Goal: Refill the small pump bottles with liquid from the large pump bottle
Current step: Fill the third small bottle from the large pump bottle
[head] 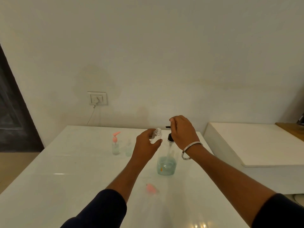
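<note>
Big bottle (166, 165) stands mid-table (65, 178), its pump (169, 137) under the curled right hand (182, 132); left hand (146, 145) grips the small bottle (157, 136) at nine o'clock: line up, press slowly.

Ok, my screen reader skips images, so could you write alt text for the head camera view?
A left hand holds an open small bottle up beside the black pump of a large bottle, which the right hand grips. Two more small bottles stand on the white table.
</note>
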